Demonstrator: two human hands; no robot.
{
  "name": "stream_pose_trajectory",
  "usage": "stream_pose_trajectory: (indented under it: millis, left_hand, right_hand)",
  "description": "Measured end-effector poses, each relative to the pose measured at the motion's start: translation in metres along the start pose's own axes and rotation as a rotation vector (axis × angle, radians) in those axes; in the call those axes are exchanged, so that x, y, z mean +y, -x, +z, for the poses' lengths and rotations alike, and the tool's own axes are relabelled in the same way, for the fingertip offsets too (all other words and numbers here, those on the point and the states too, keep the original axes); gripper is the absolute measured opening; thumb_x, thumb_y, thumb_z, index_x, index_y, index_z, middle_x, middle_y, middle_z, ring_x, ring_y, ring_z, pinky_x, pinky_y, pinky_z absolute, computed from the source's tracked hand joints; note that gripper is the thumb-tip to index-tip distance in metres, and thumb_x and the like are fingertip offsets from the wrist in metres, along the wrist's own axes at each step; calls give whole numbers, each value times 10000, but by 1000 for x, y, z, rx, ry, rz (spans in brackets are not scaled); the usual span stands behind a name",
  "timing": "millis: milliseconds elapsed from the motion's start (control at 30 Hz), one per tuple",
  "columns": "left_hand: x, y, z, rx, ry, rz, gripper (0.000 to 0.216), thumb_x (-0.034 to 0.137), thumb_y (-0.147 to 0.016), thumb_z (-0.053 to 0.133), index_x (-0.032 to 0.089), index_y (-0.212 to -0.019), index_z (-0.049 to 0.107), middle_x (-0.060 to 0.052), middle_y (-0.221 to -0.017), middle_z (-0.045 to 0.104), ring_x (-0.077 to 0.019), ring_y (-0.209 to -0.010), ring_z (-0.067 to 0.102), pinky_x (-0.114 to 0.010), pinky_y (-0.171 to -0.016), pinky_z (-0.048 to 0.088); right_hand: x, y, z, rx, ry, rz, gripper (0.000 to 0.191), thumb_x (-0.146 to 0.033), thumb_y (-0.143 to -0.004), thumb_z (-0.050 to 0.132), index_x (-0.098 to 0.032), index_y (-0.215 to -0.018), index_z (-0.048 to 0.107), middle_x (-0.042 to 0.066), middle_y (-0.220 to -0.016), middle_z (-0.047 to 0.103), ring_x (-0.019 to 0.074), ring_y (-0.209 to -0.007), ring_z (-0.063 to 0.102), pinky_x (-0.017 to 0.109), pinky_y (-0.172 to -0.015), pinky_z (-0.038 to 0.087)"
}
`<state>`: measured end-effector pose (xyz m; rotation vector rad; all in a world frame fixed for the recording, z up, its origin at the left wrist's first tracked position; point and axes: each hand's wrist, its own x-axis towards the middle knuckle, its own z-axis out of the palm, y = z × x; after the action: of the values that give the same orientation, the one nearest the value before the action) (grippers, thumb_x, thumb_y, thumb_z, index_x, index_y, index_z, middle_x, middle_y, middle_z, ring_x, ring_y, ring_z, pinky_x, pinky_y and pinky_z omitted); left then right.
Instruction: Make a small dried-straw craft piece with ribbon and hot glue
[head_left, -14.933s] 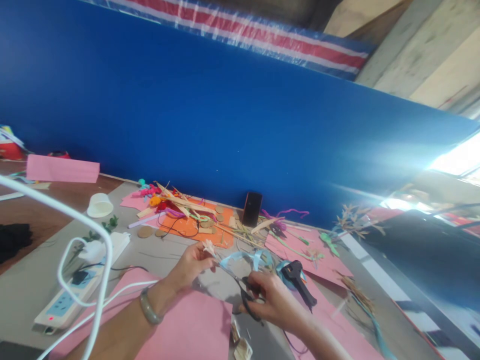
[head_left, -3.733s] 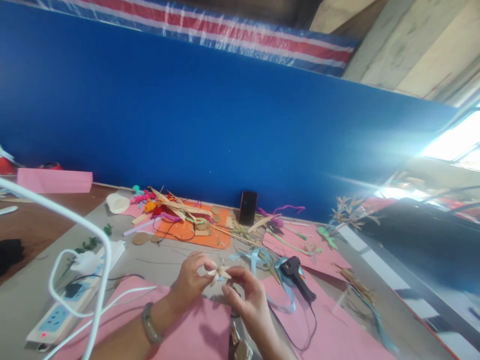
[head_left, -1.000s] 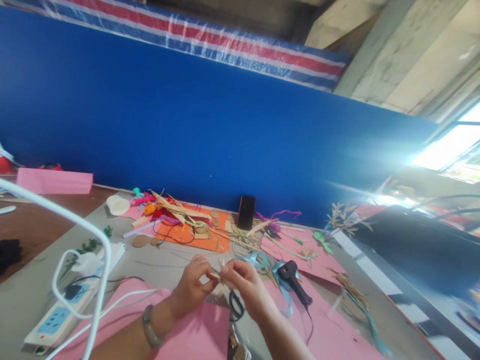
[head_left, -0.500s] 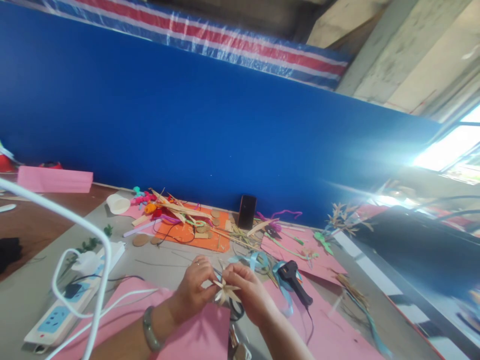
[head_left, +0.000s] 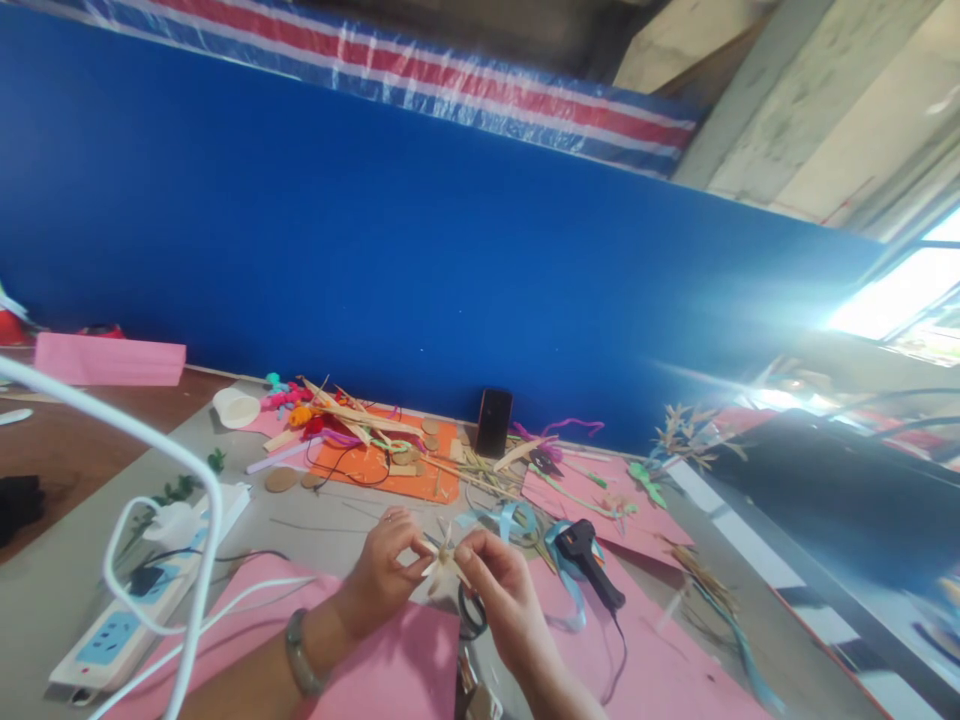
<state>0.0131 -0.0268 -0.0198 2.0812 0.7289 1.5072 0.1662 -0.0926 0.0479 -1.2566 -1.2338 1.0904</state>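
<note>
I am pinching a straw star [head_left: 444, 567] from nine o'clock with my left hand [head_left: 382, 580] and three o'clock with my right hand [head_left: 499, 590], seemingly steadying its flimsy points.

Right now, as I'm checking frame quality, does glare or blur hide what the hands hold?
Head view: window glare washes out the right side; the left hand and right hand, pinching a straw star, lie clear of it, only slightly soft.

Place: it was a craft worktable [head_left: 322, 525] set against a long blue board [head_left: 375, 250].
Materials: pink paper sheets [head_left: 390, 670], an orange sheet [head_left: 375, 467] piled with straw strips and pipe cleaners, and blue ribbon [head_left: 517, 520] lay about.
Tools: a glue gun [head_left: 589, 558] and a power strip [head_left: 112, 640] were there.
</note>
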Motion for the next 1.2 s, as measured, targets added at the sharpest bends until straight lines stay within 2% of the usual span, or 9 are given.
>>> stream_pose_trajectory:
  millis: [267,433,567,700,900,1067,1200]
  left_hand:
    - [-5,1,2,27,4,21,211,191,-791,632,195,-616,514,11,-591,532,-145,-619,482,-295,-672,391]
    - [-2,0,2,13,4,-14,227,196,-796,616,195,-604,497,7,-589,532,-145,-620,491,-291,-660,390]
    - [0,0,2,5,0,-29,239,218,-801,625,194,-611,483,14,-587,515,-140,-614,477,-285,-650,379]
    - [2,-1,0,-44,35,37,227,238,-825,617,186,-630,514,15,-591,511,-139,-627,475,-294,-673,363]
    - [8,-2,-3,-92,67,64,212,258,-848,602,187,-665,522,8,-611,510,-145,-637,463,-309,-683,351]
    - [3,1,0,-101,59,29,233,276,-847,607,189,-647,524,3,-608,528,-145,-627,479,-302,-667,356]
    - [-2,2,4,-66,45,48,231,261,-810,651,191,-642,509,6,-597,530,-146,-613,483,-294,-644,356]
  right_hand:
    - [6,-4,4,-45,-97,99,338,-453,-813,649,-173,-661,536,-61,-552,412,79,-501,361,204,-493,311]
    - [-4,-8,-2,-7,-20,-7,302,-464,-787,663,-164,-767,634,-8,-667,548,120,-620,467,229,-580,381]
    - [-18,-11,-4,-75,60,-11,296,-452,-760,691,-160,-759,642,2,-679,568,129,-639,478,236,-591,385]
    - [-20,-19,-2,-160,17,92,278,-403,-745,698,-162,-655,594,-34,-577,509,101,-560,430,224,-546,331]
    - [-7,-32,-6,-267,-74,226,218,-316,-689,700,-158,-611,572,-55,-541,484,77,-513,379,211,-525,283]
    - [-22,-35,-14,-338,35,160,254,-378,-726,712,-156,-654,611,-37,-584,534,97,-569,440,220,-563,329]
    - [-38,-36,-17,-431,237,65,236,-368,-695,756,-149,-713,671,-6,-669,600,115,-620,483,234,-592,356]
